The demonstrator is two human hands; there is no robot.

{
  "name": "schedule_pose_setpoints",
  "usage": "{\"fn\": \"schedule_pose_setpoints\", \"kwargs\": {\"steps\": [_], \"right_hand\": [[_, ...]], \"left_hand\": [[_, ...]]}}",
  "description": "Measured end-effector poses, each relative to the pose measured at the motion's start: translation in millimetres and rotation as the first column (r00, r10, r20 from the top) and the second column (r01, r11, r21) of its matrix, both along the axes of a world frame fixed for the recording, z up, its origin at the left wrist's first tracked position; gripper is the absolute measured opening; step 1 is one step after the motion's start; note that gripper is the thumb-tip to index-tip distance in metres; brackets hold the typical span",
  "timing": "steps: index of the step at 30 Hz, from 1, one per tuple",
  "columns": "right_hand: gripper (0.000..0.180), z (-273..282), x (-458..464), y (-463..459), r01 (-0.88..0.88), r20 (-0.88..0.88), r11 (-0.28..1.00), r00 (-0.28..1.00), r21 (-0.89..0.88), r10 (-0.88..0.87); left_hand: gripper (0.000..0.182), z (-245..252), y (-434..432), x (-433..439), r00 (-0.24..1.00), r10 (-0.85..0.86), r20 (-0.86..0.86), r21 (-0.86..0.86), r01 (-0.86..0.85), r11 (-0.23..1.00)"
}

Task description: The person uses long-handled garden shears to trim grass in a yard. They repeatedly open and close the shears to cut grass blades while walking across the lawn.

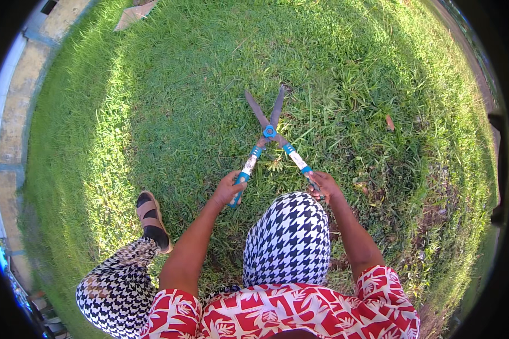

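A pair of hedge shears (269,131) points away from me over the grass, its two dark blades spread in a V. A blue knob covers the pivot, and both handles have white shafts with blue grips. My left hand (229,188) is wrapped around the left grip. The right grip is in my right hand (325,185), just beyond my knee in houndstooth trousers (286,237). Low grass (203,106) lies beneath the blades. Whether the blades touch it is hard to tell.
My sandalled foot (154,220) rests on the grass at left. A stained wall (15,101) curves along the left rim. One flat brownish piece (134,16) lies at the top left. A brown leaf (390,123) lies to the right, near patches of bare soil (434,212).
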State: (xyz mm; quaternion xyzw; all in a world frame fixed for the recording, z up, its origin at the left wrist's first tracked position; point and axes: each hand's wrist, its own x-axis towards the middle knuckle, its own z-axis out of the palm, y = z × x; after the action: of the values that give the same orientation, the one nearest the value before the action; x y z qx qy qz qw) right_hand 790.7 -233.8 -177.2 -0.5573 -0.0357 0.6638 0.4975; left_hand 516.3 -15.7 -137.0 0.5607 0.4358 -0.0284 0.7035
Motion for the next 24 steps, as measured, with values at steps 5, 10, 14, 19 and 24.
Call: {"fn": "schedule_pose_setpoints", "kwargs": {"steps": [5, 10, 14, 19, 24], "right_hand": [[0.037, 29, 7, 24, -0.008, 0.145, 0.99, 0.989, -0.142, 0.029], [0.033, 20, -81, 65, 0.212, 0.036, 0.973, 0.977, -0.092, -0.209], [0.033, -1, -57, 40, 0.264, 0.129, 0.961, 0.959, -0.08, -0.252], [0.035, 7, 20, 7, -0.013, 0.159, 0.999, 0.987, -0.049, 0.02], [0.034, 15, -7, 90, 0.139, 0.201, 0.963, 0.975, -0.23, -0.093]], "left_hand": [[0.042, 11, 6, 20, 0.999, -0.024, 0.027, -0.074, 0.026, 0.997], [0.029, 5, -57, 64, 0.966, 0.256, -0.047, 0.143, -0.247, 0.958], [0.032, -18, -40, 38, 0.978, 0.202, 0.045, 0.029, -0.203, 0.979], [0.044, -3, 40, -4, 0.997, -0.07, 0.028, -0.024, 0.071, 0.997], [0.033, 6, 38, 65, 0.986, 0.145, -0.077, 0.056, -0.141, 0.988]]}}
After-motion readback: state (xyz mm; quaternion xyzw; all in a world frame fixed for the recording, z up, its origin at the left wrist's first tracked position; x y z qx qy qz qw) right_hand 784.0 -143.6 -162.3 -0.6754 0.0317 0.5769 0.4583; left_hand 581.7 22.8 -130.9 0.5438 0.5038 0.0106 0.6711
